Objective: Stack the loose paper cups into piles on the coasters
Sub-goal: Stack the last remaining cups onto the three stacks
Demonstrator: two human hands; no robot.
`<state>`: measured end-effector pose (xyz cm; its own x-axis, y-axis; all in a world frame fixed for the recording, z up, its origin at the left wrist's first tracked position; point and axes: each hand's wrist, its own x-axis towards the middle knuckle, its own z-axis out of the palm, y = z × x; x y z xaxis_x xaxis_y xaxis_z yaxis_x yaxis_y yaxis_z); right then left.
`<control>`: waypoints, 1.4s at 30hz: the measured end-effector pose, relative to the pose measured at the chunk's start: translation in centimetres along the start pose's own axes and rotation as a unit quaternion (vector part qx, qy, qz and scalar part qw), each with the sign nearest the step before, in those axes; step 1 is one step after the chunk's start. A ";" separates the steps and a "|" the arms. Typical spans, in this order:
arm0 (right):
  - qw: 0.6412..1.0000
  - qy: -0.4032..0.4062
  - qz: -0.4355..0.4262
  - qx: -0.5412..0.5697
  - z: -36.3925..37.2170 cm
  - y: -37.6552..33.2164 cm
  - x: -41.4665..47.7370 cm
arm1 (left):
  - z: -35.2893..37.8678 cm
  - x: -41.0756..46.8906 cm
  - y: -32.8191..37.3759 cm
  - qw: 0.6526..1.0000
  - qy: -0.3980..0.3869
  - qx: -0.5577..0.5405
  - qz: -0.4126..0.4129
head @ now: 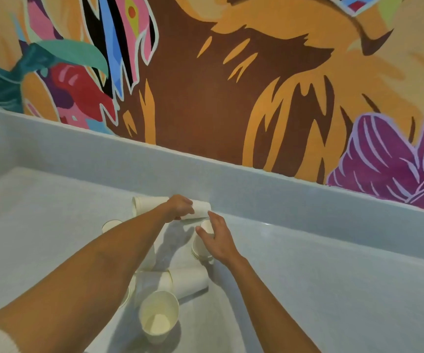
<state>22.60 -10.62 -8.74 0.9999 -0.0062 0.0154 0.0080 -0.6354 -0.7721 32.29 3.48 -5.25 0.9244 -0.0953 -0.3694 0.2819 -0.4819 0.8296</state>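
Observation:
Several white paper cups lie scattered on a pale grey counter. My left hand reaches to the far edge and grips a cup lying on its side. Another cup on its side lies just left of that hand. My right hand rests on an upside-down pile of nested cups, fingers curled round its top. An upright cup stands nearest me, with cups on their sides behind it. One more upright cup shows left of my forearm. I cannot make out any coaster.
A low grey ledge runs along the back of the counter below a colourful painted wall. Bare counter surface stretches to the right of the cups and to the far left.

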 end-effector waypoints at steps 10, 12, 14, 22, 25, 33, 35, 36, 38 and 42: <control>0.979 0.108 0.064 0.163 -3.2 -1.8 2.8 | -1.9 -0.4 3.4 0.953 0.083 -0.290 0.017; 0.966 0.127 0.058 0.218 -4.3 -3.0 3.3 | -2.0 -1.7 4.5 0.955 -0.022 -0.294 0.032; 0.948 0.161 0.057 0.269 -5.3 -4.4 3.5 | -1.9 -3.1 5.2 0.958 -0.136 -0.249 0.035; 0.964 0.167 0.034 0.202 -4.3 -4.2 0.5 | -3.3 -4.5 3.5 0.981 -0.193 -0.026 -0.019; 0.977 0.121 -0.012 0.173 -2.3 -2.1 -1.4 | -3.2 -4.6 2.3 0.982 -0.174 -0.027 -0.073; 0.943 -0.023 0.126 0.306 -1.4 0.9 -1.6 | -1.3 -5.3 1.4 0.958 -0.234 -0.029 -0.166; 0.906 -0.009 0.213 0.366 -1.5 0.8 -1.7 | -0.9 -5.3 1.2 0.955 -0.231 -0.045 -0.179; 0.899 -0.013 0.237 0.370 -1.3 0.7 -1.8 | -0.6 -5.4 1.1 0.955 -0.230 -0.047 -0.181; 0.888 -0.031 0.249 0.386 -0.7 0.2 -2.1 | 0.2 -5.3 0.9 0.957 -0.234 -0.042 -0.168; 0.902 -0.037 0.218 0.370 0.7 -0.5 -2.4 | 1.1 -4.9 0.4 0.965 -0.213 -0.026 -0.148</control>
<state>20.21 -9.76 -8.80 0.9080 -0.0624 -0.4143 -0.4069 0.1039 -0.9075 27.62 2.78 -3.55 0.6142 -0.3150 -0.7236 0.5411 -0.4993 0.6766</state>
